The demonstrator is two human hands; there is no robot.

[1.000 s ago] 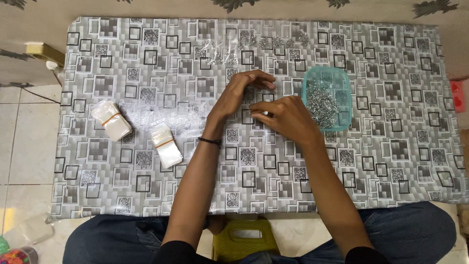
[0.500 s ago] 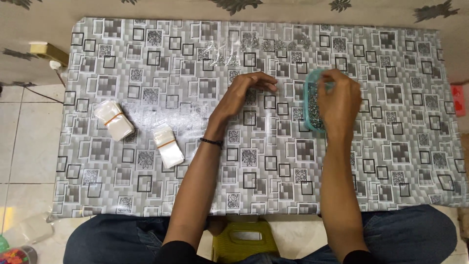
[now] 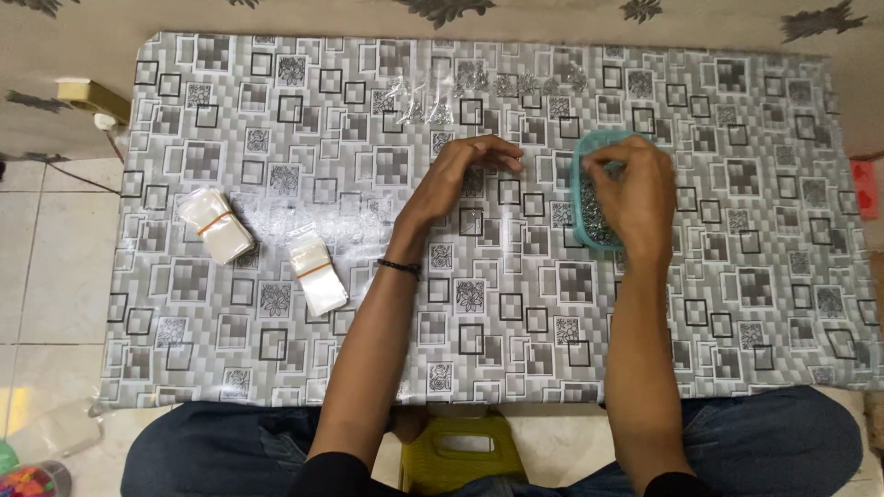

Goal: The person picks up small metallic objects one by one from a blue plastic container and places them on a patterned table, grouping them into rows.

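Teal plastic tub of small metal bits sits right of centre on the table, right hand dipping in, grip unclear, left hand resting loosely curled beside it.

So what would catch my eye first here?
Probably the table, covered in a busy grey pattern of squares, with two bare arms reaching across it. The right hand dips into a teal tub of small metal bits at the right, while the left hand rests mid-table. Two banded stacks of clear bags lie at the left.
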